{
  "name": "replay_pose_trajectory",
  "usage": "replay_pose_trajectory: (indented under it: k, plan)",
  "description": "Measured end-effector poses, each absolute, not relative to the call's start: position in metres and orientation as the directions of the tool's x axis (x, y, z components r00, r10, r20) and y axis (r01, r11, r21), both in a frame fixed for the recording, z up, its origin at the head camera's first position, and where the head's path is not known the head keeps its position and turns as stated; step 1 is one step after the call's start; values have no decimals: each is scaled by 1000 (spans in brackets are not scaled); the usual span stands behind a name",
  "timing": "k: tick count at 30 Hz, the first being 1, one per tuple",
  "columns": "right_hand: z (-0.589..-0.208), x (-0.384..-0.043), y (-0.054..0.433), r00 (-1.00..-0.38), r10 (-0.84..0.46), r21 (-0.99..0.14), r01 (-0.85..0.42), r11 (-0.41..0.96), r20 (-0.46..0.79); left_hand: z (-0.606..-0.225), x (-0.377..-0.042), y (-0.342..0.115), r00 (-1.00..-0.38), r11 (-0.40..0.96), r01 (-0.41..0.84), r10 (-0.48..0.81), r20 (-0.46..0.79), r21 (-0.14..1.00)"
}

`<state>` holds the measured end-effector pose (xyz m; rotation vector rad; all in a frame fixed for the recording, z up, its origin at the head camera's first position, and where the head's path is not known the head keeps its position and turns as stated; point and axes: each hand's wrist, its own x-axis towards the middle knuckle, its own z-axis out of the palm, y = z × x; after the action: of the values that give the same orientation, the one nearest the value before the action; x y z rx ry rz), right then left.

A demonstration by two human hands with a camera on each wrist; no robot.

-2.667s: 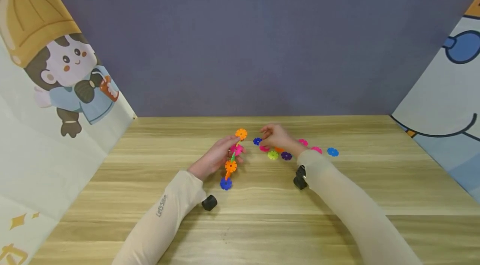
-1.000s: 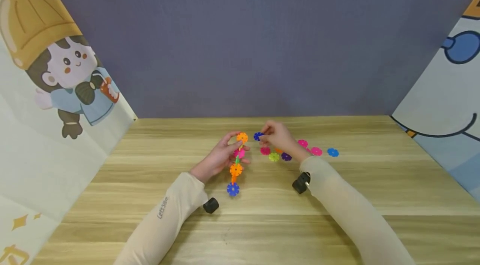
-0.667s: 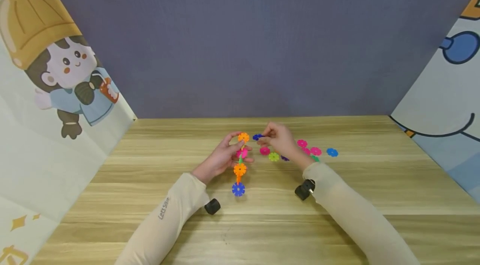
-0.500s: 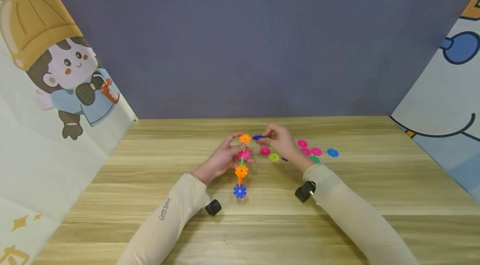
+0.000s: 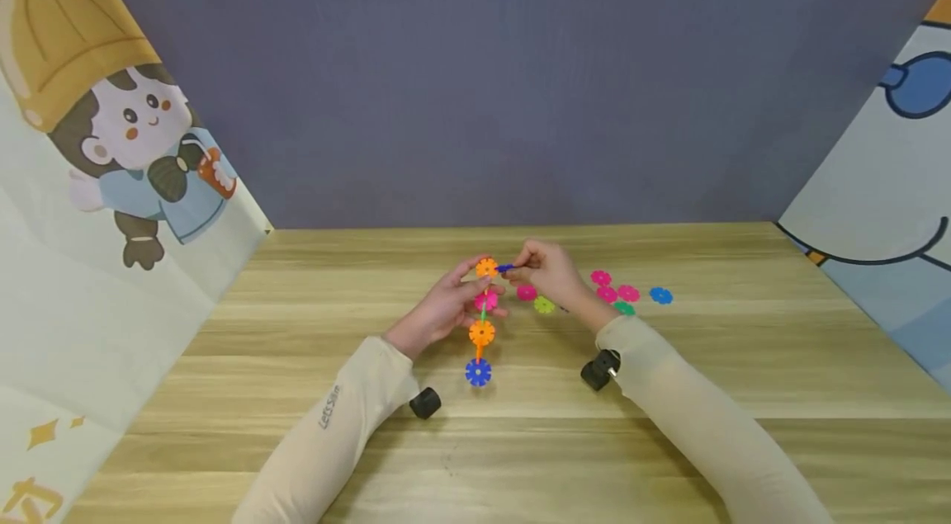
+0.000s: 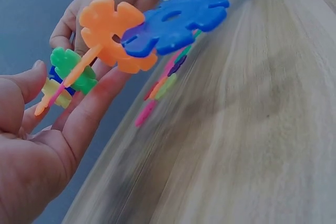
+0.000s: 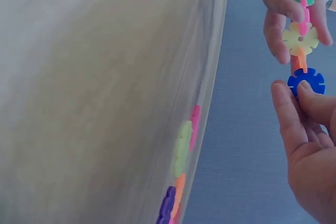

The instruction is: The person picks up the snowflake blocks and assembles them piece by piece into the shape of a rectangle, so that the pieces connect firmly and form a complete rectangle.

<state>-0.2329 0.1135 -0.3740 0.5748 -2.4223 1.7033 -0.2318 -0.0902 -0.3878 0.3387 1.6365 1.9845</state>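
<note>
My left hand (image 5: 442,309) holds a chain of interlocked plastic snowflake discs (image 5: 481,332), with thumb and fingers gripping near its far end. A blue disc (image 6: 178,19) ends the near side of the chain, beside an orange one. Between thumb and fingers, my right hand (image 5: 555,272) pinches a dark blue snowflake disc (image 7: 316,79). That disc's edge meets the orange disc (image 7: 301,62) at the chain's far end; how deeply the slots fit cannot be told. Green and pale yellow discs (image 7: 300,39) follow along the chain in the right wrist view.
Loose snowflake discs lie on the wooden table (image 5: 565,458) under and beyond my right forearm: pink (image 5: 527,293), yellow-green (image 5: 545,304), green (image 5: 624,308) and light blue (image 5: 660,295) among them. A dark grey wall (image 5: 505,95) stands behind the table.
The right hand has lifted and turned the dark blue disc edge-on and brought it against the chain's orange end disc. The left hand has shifted slightly right with the chain.
</note>
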Motion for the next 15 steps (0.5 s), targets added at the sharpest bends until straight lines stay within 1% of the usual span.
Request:
replay_pose_trajectory:
  k: [8,12,15]
  plan:
    - [-368,-226,107,-894,-237,-816,-445,369,380,-383,-232,-95,-798,-103,-259,583,-153,960]
    - [-368,-227,106,-893,-221,-819,-448,358,392,-381,-234,-94,-800,-91,-253,580,-155,963]
    - [-369,-228,105,-902,-209,-830,-430,356,378,-381,-235,-93,-808,-72,-256,564,-173,964]
